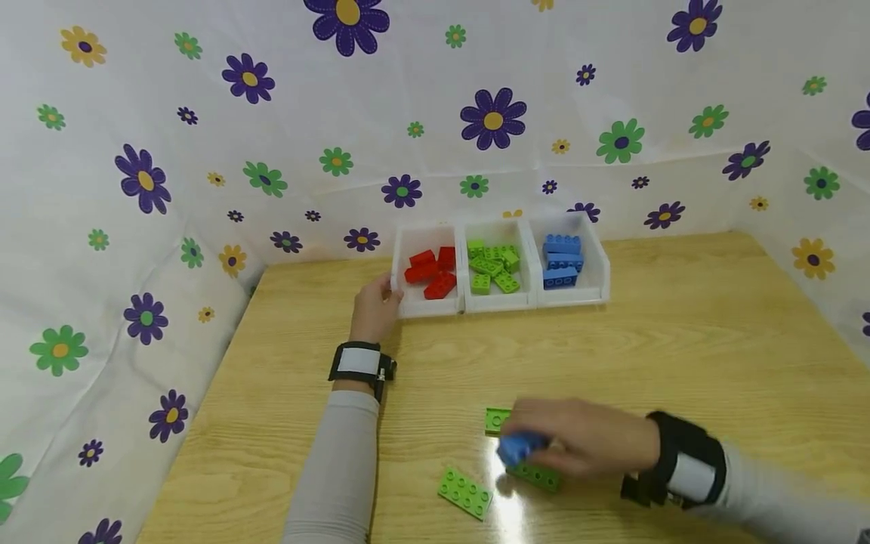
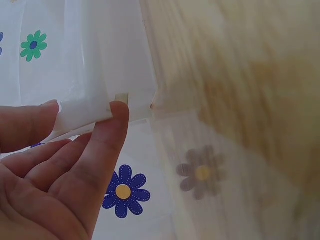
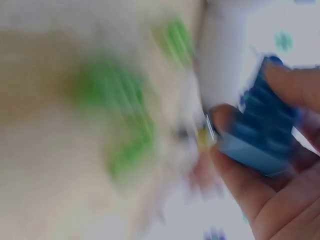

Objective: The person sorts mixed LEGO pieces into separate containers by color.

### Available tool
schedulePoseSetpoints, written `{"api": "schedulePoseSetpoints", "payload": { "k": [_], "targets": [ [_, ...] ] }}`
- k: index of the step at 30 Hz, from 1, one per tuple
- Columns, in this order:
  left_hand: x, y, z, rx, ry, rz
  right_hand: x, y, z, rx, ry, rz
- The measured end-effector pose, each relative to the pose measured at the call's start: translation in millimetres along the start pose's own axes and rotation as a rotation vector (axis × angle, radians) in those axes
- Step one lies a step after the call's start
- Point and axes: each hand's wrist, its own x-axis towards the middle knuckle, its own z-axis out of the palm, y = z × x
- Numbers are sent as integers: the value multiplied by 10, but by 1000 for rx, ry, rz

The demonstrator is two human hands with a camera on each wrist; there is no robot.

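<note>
Held in my right hand (image 1: 584, 438) is a blue toy brick (image 1: 518, 448), its studs showing in the right wrist view. That hand is over the front of the table and partly covers two flat green bricks, one behind (image 1: 497, 420) and one in front (image 1: 537, 476). A third flat green brick (image 1: 465, 493) lies just left of them, studs up. At the back, my left hand (image 1: 374, 313) pinches the front left corner of a white bin (image 1: 428, 307) with red bricks (image 1: 423, 269) in it. The left wrist view shows thumb and fingers on the bin's edge.
Beside the red bricks' bin stand two more white bins in a row, the middle one (image 1: 501, 302) with small light green bricks and the right one (image 1: 574, 297) with blue bricks. A flower-print cloth (image 1: 435, 98) hangs behind the wooden table (image 1: 714, 340) and at its sides.
</note>
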Motion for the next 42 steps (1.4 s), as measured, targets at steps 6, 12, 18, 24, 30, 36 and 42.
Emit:
{"api": "schedulePoseSetpoints", "payload": {
  "k": [6, 12, 18, 24, 30, 36, 42],
  "targets": [
    [-39, 12, 42, -7, 0, 25, 175, 966, -1063, -288, 347, 403],
    [-69, 5, 68, -10, -6, 12, 255, 1777, -1274, -463, 297, 811],
    [-82, 31, 81, -5, -18, -12, 332, 2023, -995, -551, 224, 863],
    [-90, 37, 75, 8, -19, -23, 278, 2139, -906, -480, 219, 836],
    [-87, 18, 45, 7, -17, -29, 210, 2018, -998, -260, 345, 754],
    [-54, 1, 11, 16, -17, -20, -85, 1822, -1017, -327, 703, 780],
    [-5, -26, -6, 39, -10, 10, -444, 1807, -801, -1, 932, 980]
  ]
}}
